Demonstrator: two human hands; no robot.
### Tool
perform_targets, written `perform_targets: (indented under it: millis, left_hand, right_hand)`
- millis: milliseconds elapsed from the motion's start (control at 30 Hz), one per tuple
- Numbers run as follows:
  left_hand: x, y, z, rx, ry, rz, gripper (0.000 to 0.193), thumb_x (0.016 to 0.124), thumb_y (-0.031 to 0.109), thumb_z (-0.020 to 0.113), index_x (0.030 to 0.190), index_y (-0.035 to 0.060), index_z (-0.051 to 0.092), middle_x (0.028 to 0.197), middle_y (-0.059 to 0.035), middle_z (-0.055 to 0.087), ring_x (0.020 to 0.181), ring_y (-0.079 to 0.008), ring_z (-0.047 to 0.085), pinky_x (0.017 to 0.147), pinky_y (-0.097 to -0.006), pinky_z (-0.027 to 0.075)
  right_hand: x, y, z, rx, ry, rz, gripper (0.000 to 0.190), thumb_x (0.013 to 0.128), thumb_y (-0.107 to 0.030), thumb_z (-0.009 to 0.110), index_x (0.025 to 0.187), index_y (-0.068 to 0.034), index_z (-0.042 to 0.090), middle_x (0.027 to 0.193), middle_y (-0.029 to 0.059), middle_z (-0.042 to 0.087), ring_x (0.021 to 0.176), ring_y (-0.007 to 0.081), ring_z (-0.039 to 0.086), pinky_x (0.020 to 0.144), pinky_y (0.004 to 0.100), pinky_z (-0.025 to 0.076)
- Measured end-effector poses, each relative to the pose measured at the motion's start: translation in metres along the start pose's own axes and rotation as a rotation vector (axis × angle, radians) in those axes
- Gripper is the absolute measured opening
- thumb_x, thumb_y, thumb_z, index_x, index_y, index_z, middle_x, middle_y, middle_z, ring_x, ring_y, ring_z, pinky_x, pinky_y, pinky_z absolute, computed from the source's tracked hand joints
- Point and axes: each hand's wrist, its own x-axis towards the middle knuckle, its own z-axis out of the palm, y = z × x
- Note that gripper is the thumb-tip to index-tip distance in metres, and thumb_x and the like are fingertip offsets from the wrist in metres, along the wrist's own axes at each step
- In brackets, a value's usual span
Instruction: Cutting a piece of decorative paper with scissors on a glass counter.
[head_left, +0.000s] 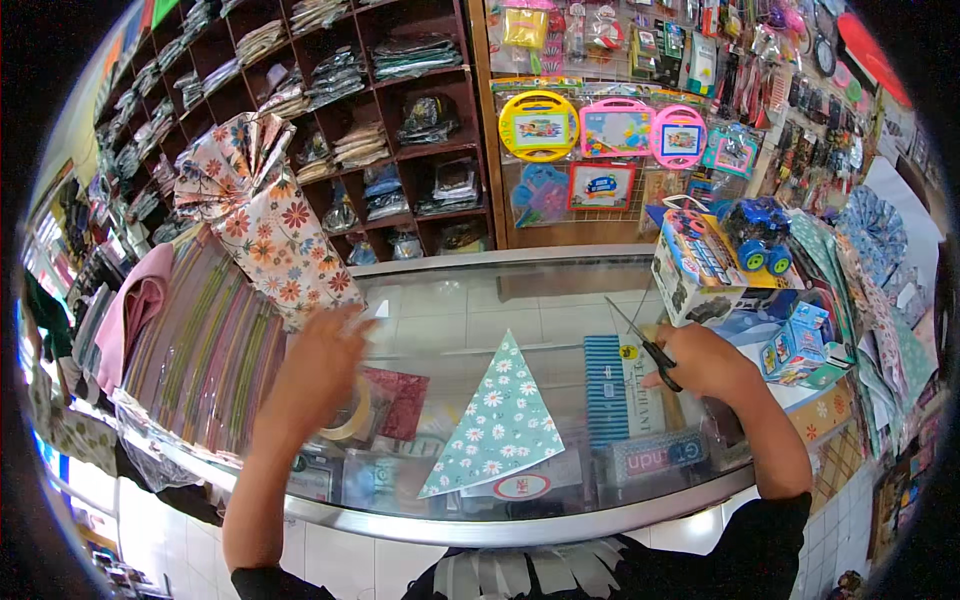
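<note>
My right hand (701, 364) holds a pair of scissors (658, 360) with black handles, the blades pointing up and left over the glass counter (525, 292). My left hand (322, 367), slightly blurred, is at the lower end of a package in floral wrapping paper (277, 232) with a pleated fan top. Whether its fingers touch the package is hard to tell. A roll of tape (349, 424) shows beside my left wrist, partly hidden. Between both hands, a triangular piece of green daisy-print paper (499, 427) lies flat on the glass.
Stacked wrapped sheets (202, 345) and a folded pink cloth (139, 315) occupy the left. A boxed toy (697, 270), a blue toy truck (757, 232) and a small blue box (795, 345) stand at right. Pigeonhole shelves (435, 112) and hanging drawing-board toys (540, 127) are behind.
</note>
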Motion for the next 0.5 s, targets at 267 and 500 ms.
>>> perform_targets:
  millis: [267, 500]
  left_hand:
    - [0.042, 0.092, 0.049, -0.566, -0.053, 0.142, 0.104, 0.061, 0.048, 0.076, 0.137, 0.0028, 0.023, 0.107, -0.0233, 0.049, 0.093, -0.0330, 0.051, 0.087, -0.0404, 0.040]
    - [0.071, 0.076, 0.067, -0.801, -0.360, 0.029, 0.089, 0.056, 0.042, 0.082, 0.126, 0.0051, 0.041, 0.100, -0.0146, 0.053, 0.089, -0.0252, 0.052, 0.080, -0.0329, 0.043]
  right_hand:
    - [0.001, 0.008, 0.008, -0.019, 0.079, -0.085, 0.051, 0.064, -0.034, 0.078, 0.091, 0.003, 0.057, 0.075, 0.0234, 0.060, 0.075, 0.0373, 0.060, 0.069, 0.0401, 0.046]
    - [0.010, 0.005, 0.012, 0.170, 0.235, -0.156, 0.045, 0.069, -0.032, 0.075, 0.093, 0.000, 0.054, 0.059, 0.0138, 0.057, 0.055, 0.0254, 0.059, 0.055, 0.0344, 0.044]
